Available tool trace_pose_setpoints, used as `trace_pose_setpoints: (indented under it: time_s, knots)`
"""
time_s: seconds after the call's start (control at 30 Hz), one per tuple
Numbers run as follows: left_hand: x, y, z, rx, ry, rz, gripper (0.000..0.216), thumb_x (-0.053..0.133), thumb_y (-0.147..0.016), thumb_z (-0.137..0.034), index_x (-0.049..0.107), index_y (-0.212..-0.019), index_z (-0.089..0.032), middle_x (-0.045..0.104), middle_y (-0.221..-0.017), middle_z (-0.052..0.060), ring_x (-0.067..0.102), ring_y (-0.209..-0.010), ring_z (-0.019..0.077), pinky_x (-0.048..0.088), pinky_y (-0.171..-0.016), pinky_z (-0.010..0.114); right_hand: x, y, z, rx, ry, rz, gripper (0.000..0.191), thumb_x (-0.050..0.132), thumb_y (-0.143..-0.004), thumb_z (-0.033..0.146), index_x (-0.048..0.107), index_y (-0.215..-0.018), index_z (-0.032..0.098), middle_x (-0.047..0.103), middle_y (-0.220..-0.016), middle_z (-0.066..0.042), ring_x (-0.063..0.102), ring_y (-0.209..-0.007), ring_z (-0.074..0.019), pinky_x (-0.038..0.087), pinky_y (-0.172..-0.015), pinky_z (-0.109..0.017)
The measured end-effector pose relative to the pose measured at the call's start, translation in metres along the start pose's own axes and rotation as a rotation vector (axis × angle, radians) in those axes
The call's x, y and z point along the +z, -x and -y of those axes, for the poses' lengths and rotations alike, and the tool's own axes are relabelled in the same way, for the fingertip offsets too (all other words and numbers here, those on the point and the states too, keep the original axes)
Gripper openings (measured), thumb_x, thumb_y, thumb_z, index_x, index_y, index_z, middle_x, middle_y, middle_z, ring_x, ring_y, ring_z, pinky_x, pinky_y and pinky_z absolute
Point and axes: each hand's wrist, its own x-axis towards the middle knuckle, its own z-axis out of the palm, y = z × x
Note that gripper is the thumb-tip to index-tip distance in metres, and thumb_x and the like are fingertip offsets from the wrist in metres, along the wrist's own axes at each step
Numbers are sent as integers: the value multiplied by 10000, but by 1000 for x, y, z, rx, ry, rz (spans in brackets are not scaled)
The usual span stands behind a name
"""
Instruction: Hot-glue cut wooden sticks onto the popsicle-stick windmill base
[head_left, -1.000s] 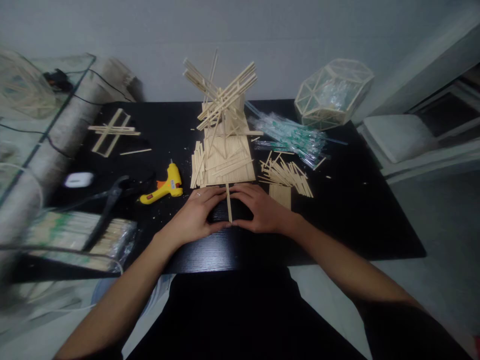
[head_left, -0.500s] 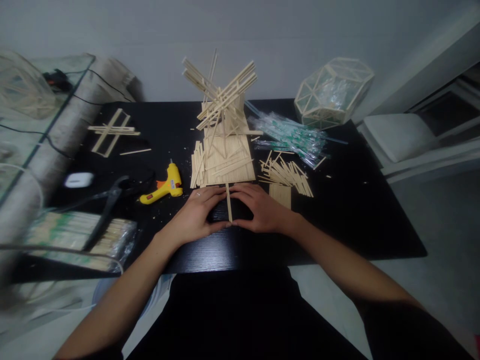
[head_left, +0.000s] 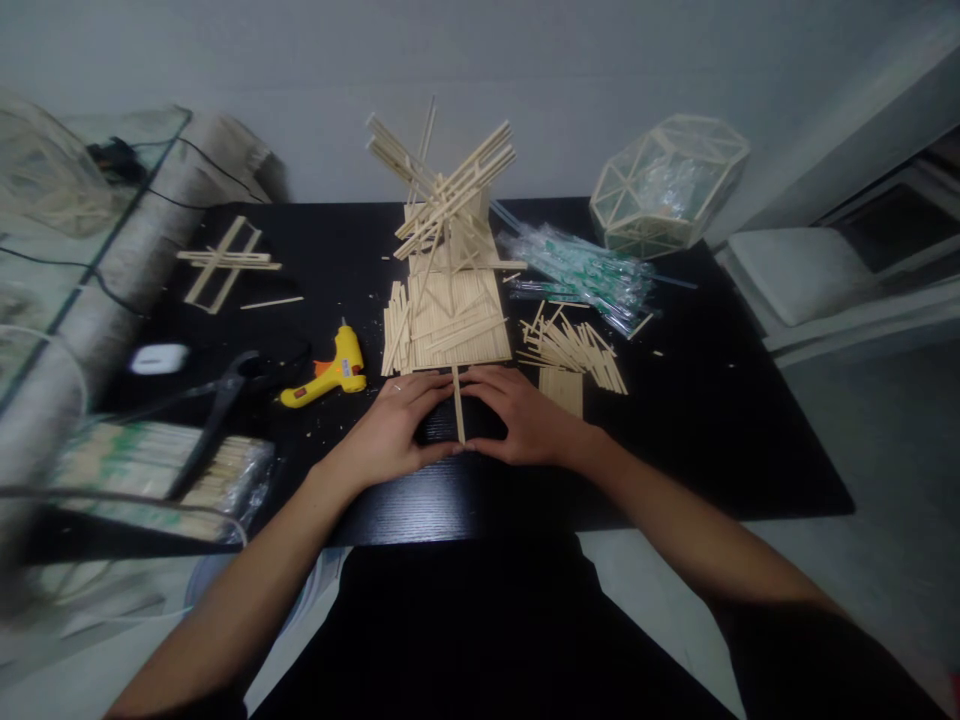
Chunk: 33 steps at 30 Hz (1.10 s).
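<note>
Near the table's front edge, my left hand [head_left: 390,428] and my right hand [head_left: 526,418] face each other, both closed on a narrow piece of wooden sticks [head_left: 459,405]. Fingertips press its far end and thumbs its near end. Just beyond my hands stands a windmill model [head_left: 444,210] of wooden sticks, with crossed blades, on a slatted stick base [head_left: 461,300]. Short sticks [head_left: 577,350] lie in a loose heap to the right, beside a small square stick panel [head_left: 562,392] partly behind my right hand. A yellow glue gun [head_left: 330,372] rests left of my left hand.
On the black table [head_left: 697,430] lie a stick cross frame [head_left: 227,262], a white case [head_left: 159,359], black-handled pliers [head_left: 225,390], bagged sticks [head_left: 157,475] and clear plastic wrappers [head_left: 581,265]. A faceted stick-framed container [head_left: 670,185] stands at the back right. A glass shelf [head_left: 142,150] borders the left.
Almost nothing differs. Both hands keep the same hold on the narrow stick piece, and the view has shifted very slightly.
</note>
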Motion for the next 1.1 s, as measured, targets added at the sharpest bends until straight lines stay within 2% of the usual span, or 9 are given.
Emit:
trace_pose_setpoints:
  time_s: [1.1]
  knots:
    - [-3,-2,-4,-9,-8,13,663,775,-907,-513,593,-1465,-204,625,-1489,169,578,-1385,377,443,-1158,587,0,0,1,9,22,18,617,820,-866,383,616,-1399,150,597,-1499,-199,521,-1452,-354,398,-1236,-577]
